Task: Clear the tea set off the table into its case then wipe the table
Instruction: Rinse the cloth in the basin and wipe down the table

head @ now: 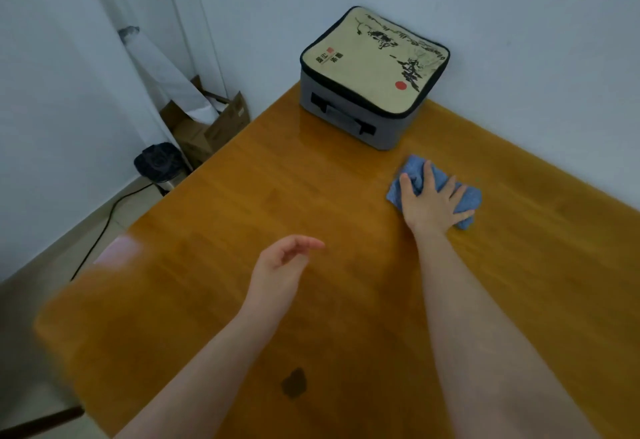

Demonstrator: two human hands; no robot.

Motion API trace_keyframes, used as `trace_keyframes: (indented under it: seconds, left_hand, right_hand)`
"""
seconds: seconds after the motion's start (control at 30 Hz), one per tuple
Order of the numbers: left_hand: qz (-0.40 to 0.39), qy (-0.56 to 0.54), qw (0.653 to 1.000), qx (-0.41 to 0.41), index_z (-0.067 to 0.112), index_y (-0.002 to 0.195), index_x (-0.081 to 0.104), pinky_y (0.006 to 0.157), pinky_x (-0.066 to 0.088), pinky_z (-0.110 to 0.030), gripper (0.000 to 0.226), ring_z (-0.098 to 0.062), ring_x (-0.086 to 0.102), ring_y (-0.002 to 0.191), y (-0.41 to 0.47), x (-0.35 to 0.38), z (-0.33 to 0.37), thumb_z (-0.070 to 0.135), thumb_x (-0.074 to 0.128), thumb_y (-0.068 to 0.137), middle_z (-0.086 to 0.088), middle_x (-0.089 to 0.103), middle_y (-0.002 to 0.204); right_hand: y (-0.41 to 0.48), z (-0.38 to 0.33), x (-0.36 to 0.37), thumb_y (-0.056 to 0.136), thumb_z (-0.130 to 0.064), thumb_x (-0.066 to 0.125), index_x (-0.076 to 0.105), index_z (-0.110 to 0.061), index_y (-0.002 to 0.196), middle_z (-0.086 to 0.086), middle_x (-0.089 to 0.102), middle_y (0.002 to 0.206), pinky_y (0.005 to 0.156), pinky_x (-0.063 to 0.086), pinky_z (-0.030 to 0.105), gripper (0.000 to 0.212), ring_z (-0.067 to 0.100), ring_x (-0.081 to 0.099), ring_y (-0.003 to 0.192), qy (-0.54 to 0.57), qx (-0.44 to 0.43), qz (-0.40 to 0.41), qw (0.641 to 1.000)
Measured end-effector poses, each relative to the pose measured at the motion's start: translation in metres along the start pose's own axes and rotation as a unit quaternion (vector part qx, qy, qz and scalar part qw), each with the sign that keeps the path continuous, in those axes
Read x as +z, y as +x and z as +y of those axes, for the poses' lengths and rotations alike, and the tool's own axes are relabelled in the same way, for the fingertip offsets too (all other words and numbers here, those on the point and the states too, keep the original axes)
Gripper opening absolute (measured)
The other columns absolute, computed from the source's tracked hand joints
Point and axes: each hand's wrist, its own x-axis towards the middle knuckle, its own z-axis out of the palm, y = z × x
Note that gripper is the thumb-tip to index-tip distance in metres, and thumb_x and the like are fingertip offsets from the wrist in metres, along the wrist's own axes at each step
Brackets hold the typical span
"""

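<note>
A grey tea set case with a beige printed lid stands closed at the far end of the wooden table, against the wall. My right hand presses flat, fingers spread, on a crumpled blue cloth just in front of the case. Over the middle of the table hovers my left hand, holding nothing, its fingers loosely curled. No tea set pieces are visible on the tabletop.
A dark spot marks the wood near the front edge. On the floor to the left stand a black-lined bin, open cardboard boxes and a cable. White walls border the table at the back and right.
</note>
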Motion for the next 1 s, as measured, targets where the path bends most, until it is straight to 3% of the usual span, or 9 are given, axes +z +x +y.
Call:
trace_keyframes:
  seconds: [0.17,0.4,0.73,1.0]
  left_hand:
    - [0.032,-0.014,0.999,-0.011,0.026,0.094,0.070,0.084,0.046,-0.019,0.028,-0.005,0.058,0.100,0.004,-0.006,-0.001,0.008,0.050,0.097,0.009,0.067,0.104]
    - [0.049,-0.017,0.999,-0.015,0.022,0.096,0.071,0.094,0.047,-0.026,0.026,-0.006,0.060,0.104,-0.007,-0.014,0.000,0.005,0.050,0.096,0.007,0.068,0.105]
    - [0.039,0.001,0.999,-0.006,0.026,0.092,0.070,0.085,0.046,-0.022,0.028,-0.004,0.060,0.101,-0.049,-0.050,-0.026,0.006,0.050,0.095,0.011,0.068,0.101]
    - [0.008,0.016,1.000,0.010,0.026,0.094,0.071,0.091,0.046,-0.025,0.026,-0.002,0.059,0.103,-0.099,-0.101,-0.051,0.008,0.051,0.096,0.012,0.068,0.102]
  right_hand:
    - [-0.016,-0.026,0.019,0.095,-0.063,0.028,0.024,-0.045,0.149,0.003,0.005,0.163,0.113,-0.009,0.064,0.057,0.025,-0.006,0.149,-0.025,-0.115,0.009,0.993]
    - [-0.077,-0.012,0.025,0.091,-0.070,0.028,0.024,-0.047,0.148,0.000,0.005,0.163,0.113,-0.013,0.061,0.061,0.021,-0.007,0.149,-0.036,-0.211,-0.032,0.976]
    - [-0.187,0.013,0.048,0.094,-0.064,0.032,0.025,-0.043,0.149,-0.003,0.012,0.162,0.116,-0.011,0.056,0.059,0.018,-0.002,0.149,-0.045,-0.249,-0.013,0.967]
    - [-0.265,0.024,0.056,0.099,-0.053,0.033,0.032,-0.040,0.147,-0.004,0.018,0.160,0.117,-0.011,0.051,0.050,0.014,0.001,0.149,0.001,-0.227,-0.026,0.973]
